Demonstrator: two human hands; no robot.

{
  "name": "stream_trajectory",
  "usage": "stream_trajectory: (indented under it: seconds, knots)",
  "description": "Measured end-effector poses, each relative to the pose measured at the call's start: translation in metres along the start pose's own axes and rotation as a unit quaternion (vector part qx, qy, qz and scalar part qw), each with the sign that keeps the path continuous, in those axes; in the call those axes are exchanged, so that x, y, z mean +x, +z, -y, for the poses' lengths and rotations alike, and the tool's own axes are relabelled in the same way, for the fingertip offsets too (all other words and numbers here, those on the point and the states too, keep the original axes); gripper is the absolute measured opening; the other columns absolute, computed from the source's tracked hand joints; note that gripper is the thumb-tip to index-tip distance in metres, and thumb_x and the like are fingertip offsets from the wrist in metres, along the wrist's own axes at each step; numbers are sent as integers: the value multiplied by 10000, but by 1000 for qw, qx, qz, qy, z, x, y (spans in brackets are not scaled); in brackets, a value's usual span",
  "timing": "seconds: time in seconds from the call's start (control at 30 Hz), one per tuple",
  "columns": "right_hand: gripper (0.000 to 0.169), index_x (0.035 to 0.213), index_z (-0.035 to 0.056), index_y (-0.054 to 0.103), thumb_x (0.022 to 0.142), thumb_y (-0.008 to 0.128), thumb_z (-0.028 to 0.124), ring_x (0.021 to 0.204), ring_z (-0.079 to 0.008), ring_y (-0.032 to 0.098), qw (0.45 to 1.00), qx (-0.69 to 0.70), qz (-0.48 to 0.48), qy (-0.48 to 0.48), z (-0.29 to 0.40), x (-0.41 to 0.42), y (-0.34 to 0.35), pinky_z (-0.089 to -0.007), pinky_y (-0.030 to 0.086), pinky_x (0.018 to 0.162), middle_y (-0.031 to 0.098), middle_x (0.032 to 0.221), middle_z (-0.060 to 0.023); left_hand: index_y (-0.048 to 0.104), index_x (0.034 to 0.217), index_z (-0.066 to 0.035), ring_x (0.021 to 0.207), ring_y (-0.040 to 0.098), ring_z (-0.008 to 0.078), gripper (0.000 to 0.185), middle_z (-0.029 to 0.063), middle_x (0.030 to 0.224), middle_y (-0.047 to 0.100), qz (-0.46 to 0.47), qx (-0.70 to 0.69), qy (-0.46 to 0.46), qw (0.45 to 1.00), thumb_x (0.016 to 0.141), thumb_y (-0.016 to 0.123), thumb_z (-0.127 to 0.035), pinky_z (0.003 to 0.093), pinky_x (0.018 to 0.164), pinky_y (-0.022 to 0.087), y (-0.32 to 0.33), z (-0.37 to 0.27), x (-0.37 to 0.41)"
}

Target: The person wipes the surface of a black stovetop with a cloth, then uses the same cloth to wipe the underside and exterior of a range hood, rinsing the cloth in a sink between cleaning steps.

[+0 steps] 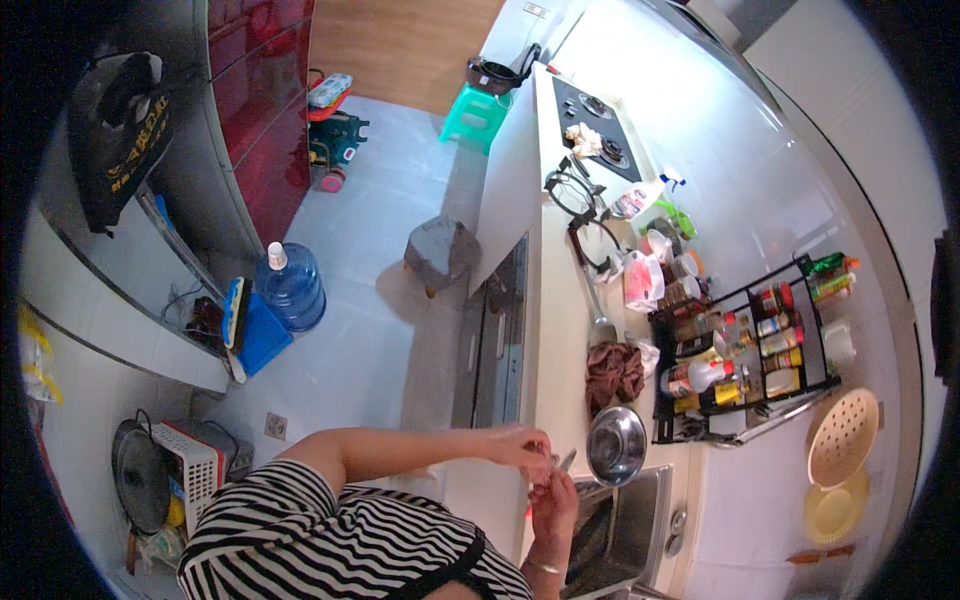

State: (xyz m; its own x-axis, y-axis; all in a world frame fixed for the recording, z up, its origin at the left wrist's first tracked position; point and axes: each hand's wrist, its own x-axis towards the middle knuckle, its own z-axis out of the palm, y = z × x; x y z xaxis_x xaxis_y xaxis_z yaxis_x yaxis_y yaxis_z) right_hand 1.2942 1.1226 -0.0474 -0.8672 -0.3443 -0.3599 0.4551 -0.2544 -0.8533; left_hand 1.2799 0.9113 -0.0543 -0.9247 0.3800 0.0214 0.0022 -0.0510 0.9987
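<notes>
My left hand [529, 451] reaches in from the left, fingers bent and close to my right hand [555, 496]. The right wrist wears a bracelet. Between the hands is something small and pinkish, too blurred to name. A short metal blade [569, 460], apparently a knife's, sticks out beyond the right fingers; its handle is hidden. Both hands are over the counter's front edge, beside the sink [663, 510]. Just past the blade, a shiny steel bowl [616, 446] rests at the sink's edge. Brown cloth [613, 375] lies crumpled by the bowl.
A black spice rack [660, 420] with several bottles stands at the wall. Along the counter lie a metal spatula [598, 315], a tissue pack [643, 281], pot stands and a spray bottle [637, 199], before the gas hob [574, 112]. A stool [442, 251] and water jug [292, 292] stand on the floor.
</notes>
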Motion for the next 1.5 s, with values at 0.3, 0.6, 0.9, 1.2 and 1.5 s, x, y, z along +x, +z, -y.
stream_trajectory:
  seconds: [0.3,0.6,0.9,1.2,1.5]
  knots:
    - [229,1107,26,561,930,560,172,742,-91,530,976,-145,165,2,11,214,151,-239,444,621,581,893,-25,584,1084,-37,852,585,115,307,27,932,638,-295,2,-84,952,883,632,-265,274,778,488,-172,1,-23]
    - [423,1089,-8,559,804,685,277,966,-326,546,626,-686,-8,-372,48,404,196,-398,463,844,560,1053,-190,602,1033,-116,636,501,45,304,-20,828,620,-519,-139,-163,828,884,605,-380,194,462,308,-292,12,-68]
    - [631,1154,1,511,674,780,308,1107,-344,488,529,-803,-76,-262,39,457,199,-426,466,892,534,1180,-171,596,973,-109,530,434,39,263,-24,755,617,-453,-154,-154,864,921,551,-362,201,419,279,-491,42,-18]
    - [652,1210,-1,491,664,784,202,1095,-365,486,510,-841,-132,-125,38,471,227,-427,463,898,526,1235,-167,596,1006,-121,530,442,31,222,-35,766,597,-393,-196,-119,891,928,558,-326,195,420,284,-651,3,60]
    - [704,1265,-12,434,664,770,134,1103,-385,468,529,-833,-135,-97,35,469,242,-427,443,920,475,1292,-204,567,1027,-79,653,610,69,260,24,868,671,-431,-226,-99,868,936,548,-321,186,431,346,-716,0,36]
